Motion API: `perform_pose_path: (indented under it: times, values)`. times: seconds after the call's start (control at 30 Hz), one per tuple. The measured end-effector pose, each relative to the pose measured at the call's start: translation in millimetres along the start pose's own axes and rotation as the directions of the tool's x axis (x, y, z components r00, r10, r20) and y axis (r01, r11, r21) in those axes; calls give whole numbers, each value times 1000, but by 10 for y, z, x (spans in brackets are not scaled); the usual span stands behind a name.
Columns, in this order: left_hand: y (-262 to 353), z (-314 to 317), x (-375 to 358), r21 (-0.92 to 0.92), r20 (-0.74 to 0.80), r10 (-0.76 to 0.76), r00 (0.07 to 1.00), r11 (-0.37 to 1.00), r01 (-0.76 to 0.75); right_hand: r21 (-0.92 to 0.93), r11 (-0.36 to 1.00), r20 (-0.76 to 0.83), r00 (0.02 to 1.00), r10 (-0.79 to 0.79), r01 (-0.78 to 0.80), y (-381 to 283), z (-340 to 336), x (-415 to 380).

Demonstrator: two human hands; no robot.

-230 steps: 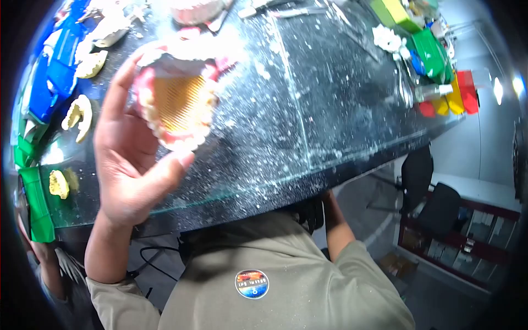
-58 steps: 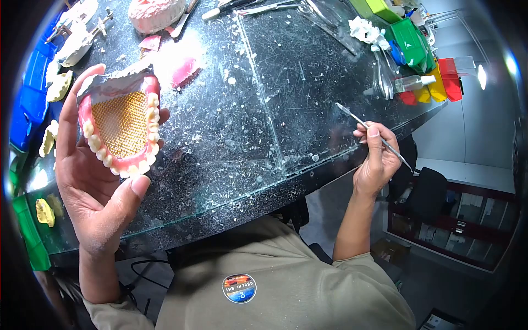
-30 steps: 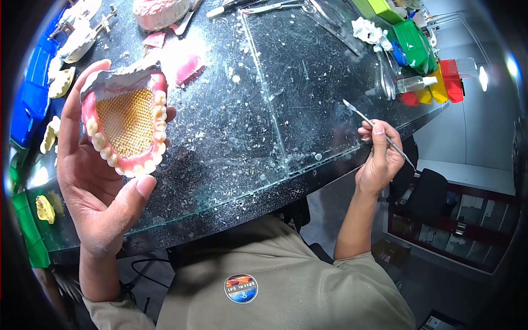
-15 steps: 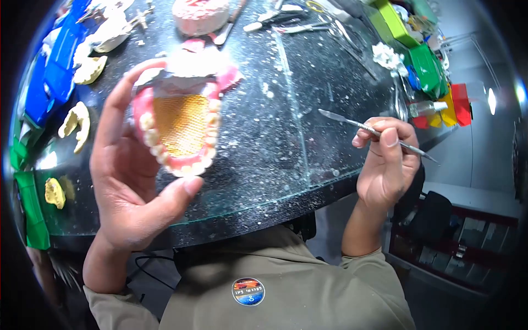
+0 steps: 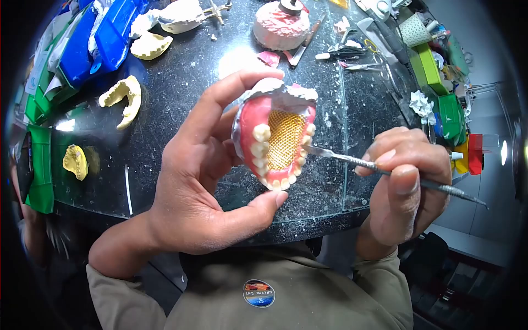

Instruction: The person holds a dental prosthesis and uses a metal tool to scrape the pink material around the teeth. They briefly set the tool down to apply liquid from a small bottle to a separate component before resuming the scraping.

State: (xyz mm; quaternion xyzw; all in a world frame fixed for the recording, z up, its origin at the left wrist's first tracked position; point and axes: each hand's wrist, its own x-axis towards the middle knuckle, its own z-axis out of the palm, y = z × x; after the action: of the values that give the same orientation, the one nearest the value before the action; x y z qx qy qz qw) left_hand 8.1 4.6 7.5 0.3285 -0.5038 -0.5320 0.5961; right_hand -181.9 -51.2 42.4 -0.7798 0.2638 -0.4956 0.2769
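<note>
A denture model with pink gum, white teeth and a gold mesh palate is held by my left hand, thumb at its front teeth and fingers around its back and left side. My right hand pinches a thin metal carving tool between thumb and fingers. The tool's flat tip lies at the teeth on the model's right side; whether it touches them I cannot tell. Its other end points out to the lower right.
Yellowish plaster pieces lie at the left beside blue bins and a green bin. Behind the model stands a round pink-and-white cast. Tools and a green container are at the back right.
The view has shifted, and the model in my left hand is turned somewhat. My right hand has brought the tool leftward, so its tip is now at the model's teeth.
</note>
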Motion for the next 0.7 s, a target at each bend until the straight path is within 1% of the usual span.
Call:
perform_pose_path:
  times: [0.17, 0.5, 0.6, 0.7]
  values:
    - [-21, -5, -9, 19, -17, -15, 1000, 1000, 16, -8, 1000, 5, 1000, 0, 0, 4, 13, -23]
    - [-55, -52, -1, 40, 72, 60, 996, 997, -63, 6, 1000, 51, 999, 3, -3, 21, 52, -26]
    - [-69, -43, 4, 40, 55, 77, 996, 996, -79, 3, 1000, 53, 999, -1, 1, 25, 54, -25]
    - [-69, -50, 6, 36, 68, 80, 994, 996, -83, 3, 1000, 49, 999, 7, -7, 17, 61, -25]
